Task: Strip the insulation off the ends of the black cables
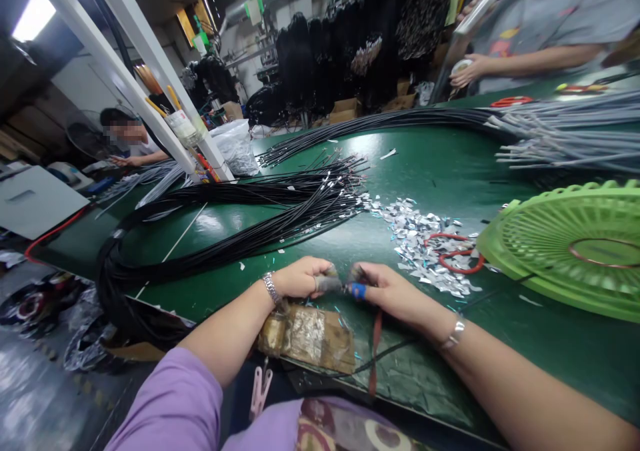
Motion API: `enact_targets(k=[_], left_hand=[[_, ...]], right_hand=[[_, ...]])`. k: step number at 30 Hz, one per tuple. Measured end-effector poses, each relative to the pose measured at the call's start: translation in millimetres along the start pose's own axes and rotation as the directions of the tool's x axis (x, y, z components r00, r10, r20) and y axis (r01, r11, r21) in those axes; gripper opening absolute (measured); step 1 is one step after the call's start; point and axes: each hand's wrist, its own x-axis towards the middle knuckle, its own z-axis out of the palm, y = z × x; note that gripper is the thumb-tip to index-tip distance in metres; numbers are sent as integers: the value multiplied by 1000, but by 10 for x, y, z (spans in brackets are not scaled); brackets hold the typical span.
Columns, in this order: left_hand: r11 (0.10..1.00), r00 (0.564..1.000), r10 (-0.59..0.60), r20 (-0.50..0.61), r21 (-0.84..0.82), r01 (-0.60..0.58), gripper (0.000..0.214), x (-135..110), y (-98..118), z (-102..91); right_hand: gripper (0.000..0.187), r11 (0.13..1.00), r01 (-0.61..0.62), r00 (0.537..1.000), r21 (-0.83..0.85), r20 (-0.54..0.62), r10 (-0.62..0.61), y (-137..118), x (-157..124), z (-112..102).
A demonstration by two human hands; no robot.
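Note:
My left hand [300,278] and my right hand [387,291] meet at the near edge of the green table [430,164]. Both are closed in a pinch, fingertips wrapped in grey and blue tape. Between them runs a thin black cable end [344,286]; a dark cable [380,354] hangs down over the table edge from my right hand. A thick bundle of black cables [240,238] lies just beyond my hands, looping off the left edge. A heap of silvery foil scraps [420,238] with red-handled scissors [457,254] lies right of the hands.
A green fan grille [570,244] lies flat at the right. Grey cable bundles [565,134] stretch across the far right, where another person's hand [467,71] works. A taped cardboard pad [307,334] sits under my left wrist. Another person sits at far left [127,138].

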Motion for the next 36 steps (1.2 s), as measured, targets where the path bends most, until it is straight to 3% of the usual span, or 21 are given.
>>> enact_targets(k=[2, 4, 6, 9, 12, 17, 22, 27, 36], left_hand=[[997, 991, -3, -134, 78, 14, 36, 29, -7, 22], [997, 982, -5, -187, 78, 20, 36, 42, -6, 38], [999, 977, -34, -212, -13, 32, 34, 34, 2, 39], [982, 962, -110, -249, -175, 67, 34, 11, 9, 24], [968, 964, -121, -235, -245, 62, 35, 2, 10, 15], [961, 972, -118, -203, -269, 61, 36, 10, 25, 28], [959, 978, -123, -166, -274, 74, 35, 8, 41, 43], [960, 981, -121, -154, -268, 76, 34, 19, 24, 38], [950, 977, -125, -172, -303, 68, 30, 21, 48, 41]], right_hand=[[14, 958, 4, 975, -288, -213, -68, 19, 22, -35], [11, 924, -32, 936, -382, -336, -107, 55, 46, -124], [7, 970, -40, 910, -241, -411, -65, 103, 69, -235], [23, 998, -58, 853, 19, -518, 59, 154, 90, -329], [37, 992, -70, 884, 102, -455, 109, 138, 86, -270], [30, 967, 20, 919, 254, -386, 82, 58, 62, -93], [36, 905, -97, 938, 414, -264, 222, 26, 60, 7], [42, 840, -146, 949, 522, -166, 268, 7, 67, 70], [49, 916, -67, 960, 396, -223, 167, 14, 37, 56]])
